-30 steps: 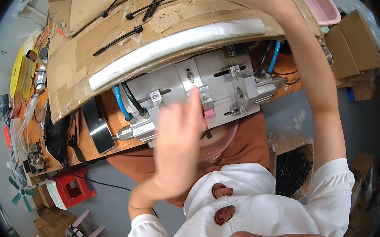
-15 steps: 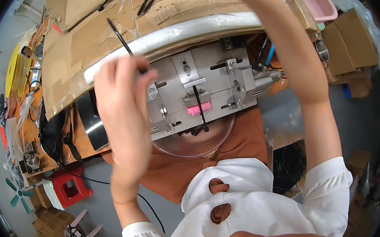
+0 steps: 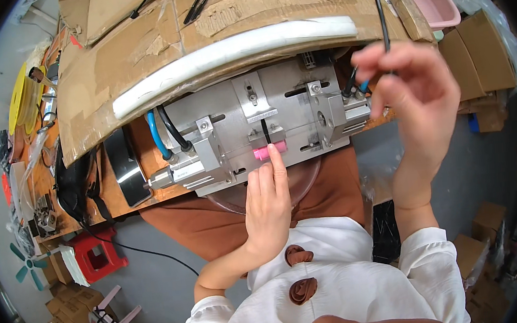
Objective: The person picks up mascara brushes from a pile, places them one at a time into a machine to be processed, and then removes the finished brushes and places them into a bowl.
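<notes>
A flat metal fixture (image 3: 246, 158) with two side blocks lies in front of me, a pink piece (image 3: 262, 154) at its near middle. One thin black rod (image 3: 266, 131) runs from the fixture's central bracket toward me across the pink piece. My left hand (image 3: 267, 201) lies over the near end of this rod, index finger stretched along it and the other fingers curled; its thumb is hidden. Raised to the right of the fixture, my right hand (image 3: 416, 95) pinches a second thin black rod (image 3: 379, 12), which points up and away.
Cardboard (image 3: 251, 5) with a white padded strip (image 3: 231, 56) covers the far side, several black rods (image 3: 203, 3) on it. Blue and black tubes (image 3: 161, 136) join the fixture's left block. A phone (image 3: 129, 173) lies left. A clear bowl (image 3: 301, 188) rests on my lap.
My left hand has come down from the fixture's left side onto the rod at its middle. My right hand has drawn back from the far cardboard to the right, bringing a black rod.
</notes>
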The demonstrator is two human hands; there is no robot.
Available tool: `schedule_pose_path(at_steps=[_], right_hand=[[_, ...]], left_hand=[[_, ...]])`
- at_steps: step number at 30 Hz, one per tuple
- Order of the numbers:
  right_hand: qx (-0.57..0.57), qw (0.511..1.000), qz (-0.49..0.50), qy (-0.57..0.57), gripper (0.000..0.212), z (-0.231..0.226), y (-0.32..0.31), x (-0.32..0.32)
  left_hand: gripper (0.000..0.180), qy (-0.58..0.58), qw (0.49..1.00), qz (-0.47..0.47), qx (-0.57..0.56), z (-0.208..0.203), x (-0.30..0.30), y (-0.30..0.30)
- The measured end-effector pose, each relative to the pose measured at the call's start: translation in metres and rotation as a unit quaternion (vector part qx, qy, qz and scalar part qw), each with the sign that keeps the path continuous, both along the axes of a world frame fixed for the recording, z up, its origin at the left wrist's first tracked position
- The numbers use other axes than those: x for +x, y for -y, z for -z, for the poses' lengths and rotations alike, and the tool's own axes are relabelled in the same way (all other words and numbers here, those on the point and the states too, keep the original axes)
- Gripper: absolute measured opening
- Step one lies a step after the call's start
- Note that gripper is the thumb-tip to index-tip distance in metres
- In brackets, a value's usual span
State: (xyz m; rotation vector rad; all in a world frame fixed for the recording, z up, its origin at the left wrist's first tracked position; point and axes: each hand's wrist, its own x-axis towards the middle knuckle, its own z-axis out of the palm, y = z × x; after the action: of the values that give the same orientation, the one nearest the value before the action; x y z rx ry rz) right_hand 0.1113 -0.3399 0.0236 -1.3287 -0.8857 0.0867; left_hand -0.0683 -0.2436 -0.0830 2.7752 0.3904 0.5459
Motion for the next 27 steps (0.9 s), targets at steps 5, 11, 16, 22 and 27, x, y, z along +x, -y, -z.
schedule_pose_path(at_steps=[5,11,16,22,27], right_hand=[[-0.142,0.953,0.020,0.265,0.048,0.067,0.018,-0.045],[-0.231,0.929,0.012,0.289,0.063,0.110,0.010,-0.083],[-0.242,0.933,-0.012,0.266,0.060,0.119,-0.005,-0.086],[-0.289,0.903,-0.051,0.315,0.055,0.072,-0.001,-0.058],[-0.128,0.750,0.164,0.628,0.022,0.010,-0.104,0.063]], left_hand=[[0.069,-0.021,0.998,0.064,-0.018,-0.028,0.003,-0.022],[0.026,0.165,0.968,-0.042,0.184,-0.093,0.103,-0.203],[0.030,0.043,0.994,0.062,0.081,-0.091,0.134,-0.305],[0.048,0.162,0.983,0.052,0.075,-0.096,0.083,-0.212],[0.071,0.102,0.993,0.008,0.053,-0.076,0.013,-0.094]])
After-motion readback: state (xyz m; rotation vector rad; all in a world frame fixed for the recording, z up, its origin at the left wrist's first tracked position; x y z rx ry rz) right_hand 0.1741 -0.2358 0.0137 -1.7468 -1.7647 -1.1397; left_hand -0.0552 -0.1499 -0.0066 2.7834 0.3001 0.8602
